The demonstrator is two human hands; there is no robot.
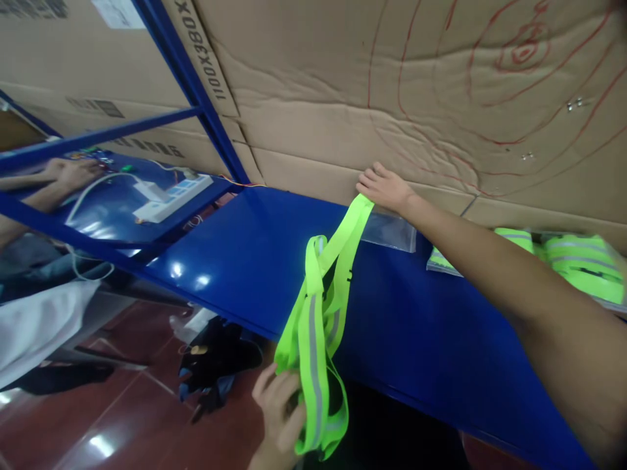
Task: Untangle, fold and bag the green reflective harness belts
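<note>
A neon yellow-green reflective strap vest with grey stripes and small black fittings is stretched between my two hands, over the blue table. My left hand, low in view at the table's front edge, is closed around its lower straps, and some loops hang beside the fingers. Up by the cardboard wall, my right hand grips the top end of the straps. Just below my right hand and forearm lies a clear plastic bag, flat on the table. My right fingertips are partly hidden by the hand itself.
Packed yellow-green vests lie at the right, partly behind my forearm. The blue table meets a cardboard wall. Past a blue frame post are a white power strip and another person's hands. Dark cloth lies below.
</note>
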